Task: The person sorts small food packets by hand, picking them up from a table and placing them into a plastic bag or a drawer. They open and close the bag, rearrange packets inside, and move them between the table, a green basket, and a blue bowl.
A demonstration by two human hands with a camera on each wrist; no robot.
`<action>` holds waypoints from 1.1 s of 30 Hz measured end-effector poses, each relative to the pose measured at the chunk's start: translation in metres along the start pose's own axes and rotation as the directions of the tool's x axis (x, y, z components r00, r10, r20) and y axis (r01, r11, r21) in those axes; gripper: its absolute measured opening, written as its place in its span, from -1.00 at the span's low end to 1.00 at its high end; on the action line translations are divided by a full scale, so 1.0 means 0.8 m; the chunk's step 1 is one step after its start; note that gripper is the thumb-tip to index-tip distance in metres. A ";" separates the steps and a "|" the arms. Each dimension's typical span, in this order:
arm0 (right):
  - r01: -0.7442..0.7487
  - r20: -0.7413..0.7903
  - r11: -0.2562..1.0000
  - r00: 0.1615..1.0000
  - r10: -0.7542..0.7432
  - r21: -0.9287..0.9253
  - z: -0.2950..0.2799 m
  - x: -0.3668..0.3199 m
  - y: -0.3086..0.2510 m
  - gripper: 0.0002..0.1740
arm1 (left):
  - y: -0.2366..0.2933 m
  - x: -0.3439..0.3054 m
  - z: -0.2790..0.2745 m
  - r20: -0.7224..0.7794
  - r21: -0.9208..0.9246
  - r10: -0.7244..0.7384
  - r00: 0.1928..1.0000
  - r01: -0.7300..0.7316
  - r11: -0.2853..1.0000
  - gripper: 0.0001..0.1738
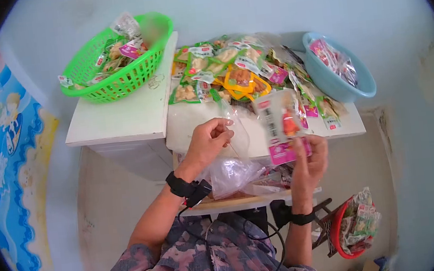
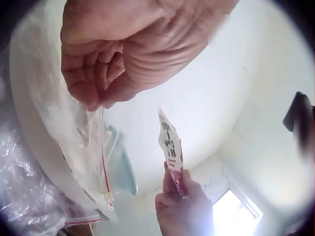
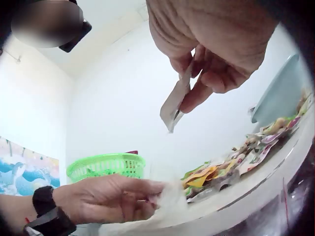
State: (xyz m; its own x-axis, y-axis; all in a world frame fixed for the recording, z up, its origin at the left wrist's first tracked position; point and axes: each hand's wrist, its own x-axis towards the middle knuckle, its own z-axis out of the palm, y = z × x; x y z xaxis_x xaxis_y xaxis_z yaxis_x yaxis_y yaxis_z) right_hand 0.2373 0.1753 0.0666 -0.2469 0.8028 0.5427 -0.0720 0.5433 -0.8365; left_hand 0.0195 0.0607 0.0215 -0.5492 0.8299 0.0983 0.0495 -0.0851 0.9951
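Observation:
My left hand [image 1: 204, 143] pinches the edge of a clear zip bag [image 1: 239, 133], which hangs down over the table front. In the left wrist view the bag [image 2: 92, 142] shows a red line along its edge, close under the thumb and fingertips. To the right, my right hand [image 1: 311, 167] grips a snack packet [image 1: 278, 118] by its lower end, between thumb and fingers. The packet is white with dark print, a red picture and a pink bottom band. It is held up, apart from the bag, in front of a heap of snack packets [image 1: 227, 55].
A green basket [image 1: 124, 84] with packets stands on the white cabinet at the left. At the right back, a light blue basin [image 1: 322, 83] holds more packets. Below the tabletop, an open drawer contains clear plastic bags [image 1: 232, 175]. A red basin [image 1: 336, 234] of packets sits lower right.

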 end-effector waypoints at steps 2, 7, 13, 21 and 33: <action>-0.076 0.079 0.993 0.994 0.069 0.086 0.011 -0.017 -0.005 -0.85 | 0.005 -0.004 0.006 0.005 0.059 0.004 1.000 -0.004 0.998 -0.68; 0.060 0.222 0.995 0.974 -0.041 -0.079 0.007 -0.025 -0.010 -0.83 | 0.038 -0.019 0.024 -0.085 0.194 0.069 0.994 -0.051 0.980 -0.61; 0.116 0.328 0.979 0.943 -0.056 -0.166 -0.006 -0.026 -0.002 -0.84 | 0.045 -0.025 0.034 -0.066 0.216 0.119 0.991 -0.102 0.971 -0.60; -0.098 0.490 0.990 0.862 0.134 -0.098 0.013 -0.001 0.023 -0.91 | 0.040 -0.028 0.065 0.032 0.284 0.285 0.958 -0.282 0.916 -0.58; -0.027 0.641 0.994 0.762 0.091 -0.108 0.064 0.003 0.109 -0.82 | 0.031 -0.033 0.078 0.100 0.442 0.372 0.923 -0.376 0.815 -0.52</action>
State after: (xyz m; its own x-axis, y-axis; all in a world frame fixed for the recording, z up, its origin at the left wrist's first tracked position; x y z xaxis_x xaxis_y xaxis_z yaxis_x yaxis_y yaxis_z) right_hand 0.1809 0.2119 -0.0086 -0.8140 0.5039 0.2888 0.0399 0.5446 -0.8377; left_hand 0.0872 0.0714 0.0443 -0.4047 0.7897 0.4612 0.6152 -0.1380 0.7762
